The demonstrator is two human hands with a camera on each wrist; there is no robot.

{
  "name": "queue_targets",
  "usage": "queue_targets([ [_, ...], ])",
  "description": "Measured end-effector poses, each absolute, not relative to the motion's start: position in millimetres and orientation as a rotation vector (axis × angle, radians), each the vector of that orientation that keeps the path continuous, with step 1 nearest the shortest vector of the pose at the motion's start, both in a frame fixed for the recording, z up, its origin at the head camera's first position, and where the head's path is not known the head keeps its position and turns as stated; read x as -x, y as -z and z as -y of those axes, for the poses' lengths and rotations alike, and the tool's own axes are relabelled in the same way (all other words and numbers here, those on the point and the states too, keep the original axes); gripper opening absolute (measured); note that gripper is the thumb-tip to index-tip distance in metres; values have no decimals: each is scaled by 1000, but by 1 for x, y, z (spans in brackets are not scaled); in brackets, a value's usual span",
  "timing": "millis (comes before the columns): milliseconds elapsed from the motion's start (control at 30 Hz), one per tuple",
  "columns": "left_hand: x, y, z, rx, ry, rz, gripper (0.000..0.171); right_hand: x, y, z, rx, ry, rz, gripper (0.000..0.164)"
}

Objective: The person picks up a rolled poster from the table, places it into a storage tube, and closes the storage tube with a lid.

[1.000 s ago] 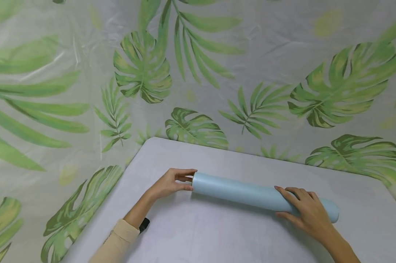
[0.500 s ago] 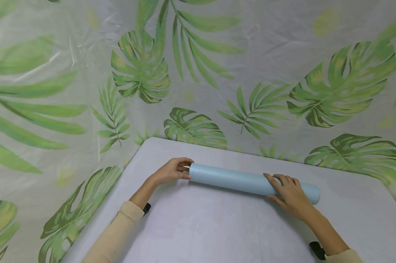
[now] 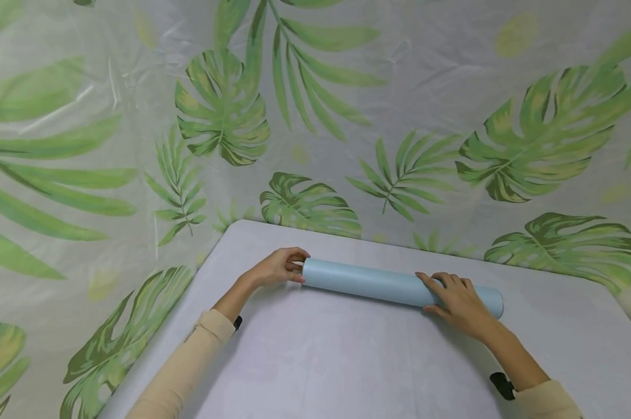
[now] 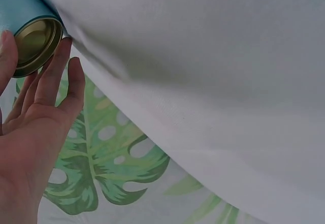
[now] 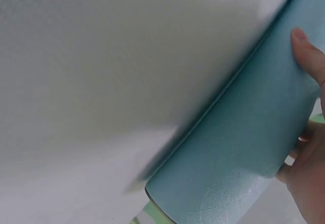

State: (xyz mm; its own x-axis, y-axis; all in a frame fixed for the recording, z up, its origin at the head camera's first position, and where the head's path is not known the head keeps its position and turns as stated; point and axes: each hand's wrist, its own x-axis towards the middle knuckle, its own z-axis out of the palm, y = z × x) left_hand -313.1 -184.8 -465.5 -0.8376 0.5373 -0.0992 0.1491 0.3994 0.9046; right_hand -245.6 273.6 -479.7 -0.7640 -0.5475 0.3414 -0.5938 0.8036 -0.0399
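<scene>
A long light blue tube with a gold-coloured metal end lies along the back part of the white table. My left hand holds its left end, thumb on one side and fingers on the other. In the left wrist view, the thumb and some fingertips touch the rim around the metal end. Near the tube's other end, my right hand grips it from above. The right wrist view shows that thumb on the tube's blue surface, while the other fingers are partly hidden behind it.
The white table has rounded back corners and a back edge just beyond the tube. Behind and to the left hangs a pale sheet printed with green leaves. Dark straps show at both wrists, below beige sleeves.
Both hands have moved the tube away from me and somewhat left, its right end shifting most. Over the last half second the movement is slight. Both hands keep their hold.
</scene>
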Motion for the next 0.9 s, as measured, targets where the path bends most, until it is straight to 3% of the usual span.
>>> queue_targets([
  [667, 316, 459, 191, -597, -1338, -2357, 61, 253, 477, -266, -843, -243, 2753, 77],
  [900, 311, 460, 201, -604, -1301, -2376, 73, 251, 471, -273, -745, -330, 2812, 85],
])
